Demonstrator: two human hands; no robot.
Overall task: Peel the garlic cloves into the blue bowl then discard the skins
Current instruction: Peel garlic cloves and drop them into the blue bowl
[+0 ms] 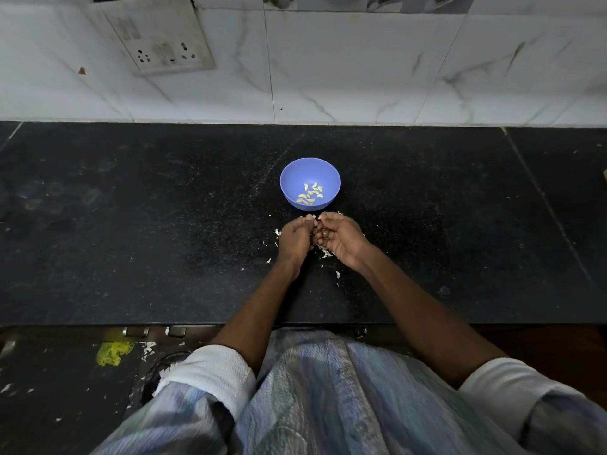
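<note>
Head view: we see left hand (294, 239) and right hand (340, 239) curled, fingertips meeting just before blue bowl (292, 178); held item too small to tell.

The person is wearing a blue-grey patterned shirt (315, 395) with white rolled cuffs (210, 372) (forearms (410, 307) showing bare).

black speckled counter (131, 224)

a blue bowl (297, 172) stands on it; white garlic skins (325, 252) lie scattered just in front of the bowl.
</note>
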